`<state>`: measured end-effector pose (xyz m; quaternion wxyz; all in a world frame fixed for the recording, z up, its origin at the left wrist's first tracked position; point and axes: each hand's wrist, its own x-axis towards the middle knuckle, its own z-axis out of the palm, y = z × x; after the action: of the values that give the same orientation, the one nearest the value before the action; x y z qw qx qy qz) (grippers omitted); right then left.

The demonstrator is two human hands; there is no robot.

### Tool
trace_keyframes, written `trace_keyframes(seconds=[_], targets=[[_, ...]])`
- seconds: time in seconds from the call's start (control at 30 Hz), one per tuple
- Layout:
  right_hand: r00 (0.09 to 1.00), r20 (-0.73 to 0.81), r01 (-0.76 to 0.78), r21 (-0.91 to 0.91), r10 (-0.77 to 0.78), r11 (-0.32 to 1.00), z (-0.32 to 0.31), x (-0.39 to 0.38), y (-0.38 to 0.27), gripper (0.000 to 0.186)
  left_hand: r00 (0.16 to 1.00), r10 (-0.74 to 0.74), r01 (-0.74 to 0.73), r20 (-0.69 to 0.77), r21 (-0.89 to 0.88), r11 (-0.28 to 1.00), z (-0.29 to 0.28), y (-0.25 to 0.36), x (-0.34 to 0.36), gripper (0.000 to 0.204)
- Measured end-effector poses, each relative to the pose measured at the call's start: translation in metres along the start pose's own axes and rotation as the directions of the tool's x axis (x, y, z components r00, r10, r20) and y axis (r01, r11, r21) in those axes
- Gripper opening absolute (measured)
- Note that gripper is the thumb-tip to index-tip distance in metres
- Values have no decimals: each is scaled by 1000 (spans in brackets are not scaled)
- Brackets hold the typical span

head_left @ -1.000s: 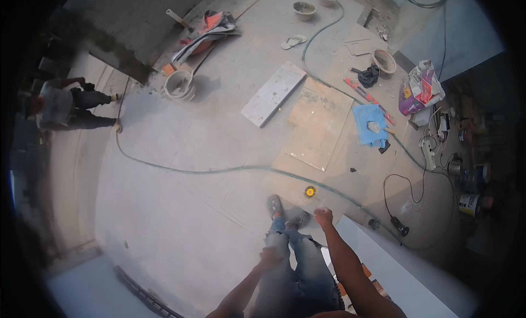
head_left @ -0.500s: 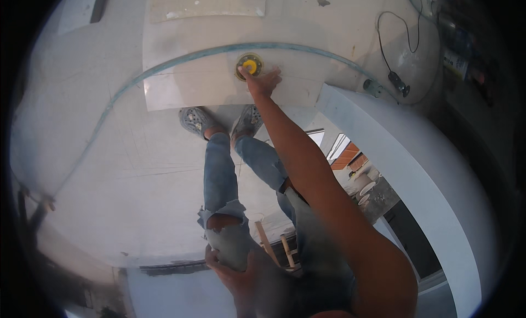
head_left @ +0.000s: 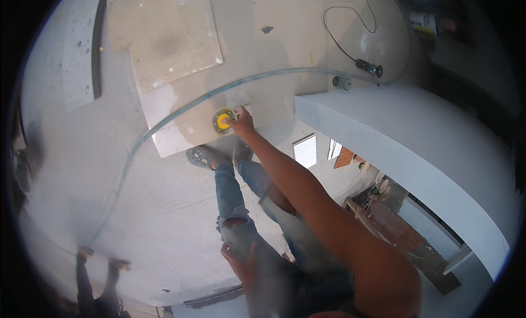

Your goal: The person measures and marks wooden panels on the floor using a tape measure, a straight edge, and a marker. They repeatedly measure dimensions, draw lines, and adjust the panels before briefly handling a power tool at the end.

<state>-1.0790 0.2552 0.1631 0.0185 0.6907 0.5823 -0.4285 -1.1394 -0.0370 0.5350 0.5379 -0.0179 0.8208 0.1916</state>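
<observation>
My right hand point(head_left: 243, 123) reaches far forward to a round disc with a yellow centre point(head_left: 223, 121) and a darker rim. The fingers are curled in, and their tips touch the disc at its right side. What kind of tool the disc is, I cannot make out. It sits on a large pale flat sheet point(head_left: 169, 138) just beyond my grey clogs point(head_left: 200, 157). My left hand point(head_left: 241, 260) lies on my left leg just below the knee, with its fingers apart and nothing in them.
A greenish hose point(head_left: 241, 81) arcs across the sheet. Beyond it lie a beige board point(head_left: 170, 41) and a corded dark power tool point(head_left: 368, 67), with a glass-like cup point(head_left: 342, 83) nearby. A white ledge point(head_left: 405, 132) curves along the right. Another person's legs point(head_left: 98, 288) show at lower left.
The view has shifted, so the floor sits lower in it and more shows at the far left. My right hand's spread fingers have drawn in at the disc. The left hand stays on the leg.
</observation>
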Motion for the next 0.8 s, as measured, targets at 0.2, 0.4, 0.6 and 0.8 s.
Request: trace_keyframes(seconds=[0.2, 0.4, 0.6, 0.8], targets=[[828, 448, 253, 239, -338, 937, -167, -150, -201, 38, 980, 150, -180, -132, -253, 951, -54, 33, 2, 51], [511, 663, 385, 393, -547, 835, -321, -264, -357, 42, 761, 588, -89, 274, -853, 514, -134, 218, -5, 59], [673, 558, 310, 384, -486, 870, -387, -251, -336, 40, 732, 368, -146, 573, -396, 907, -111, 319, -13, 36], [856, 397, 111, 486, -332, 867, -429, -173, -299, 39, 809, 155, -140, 568, -69, 988, -59, 437, -12, 35]])
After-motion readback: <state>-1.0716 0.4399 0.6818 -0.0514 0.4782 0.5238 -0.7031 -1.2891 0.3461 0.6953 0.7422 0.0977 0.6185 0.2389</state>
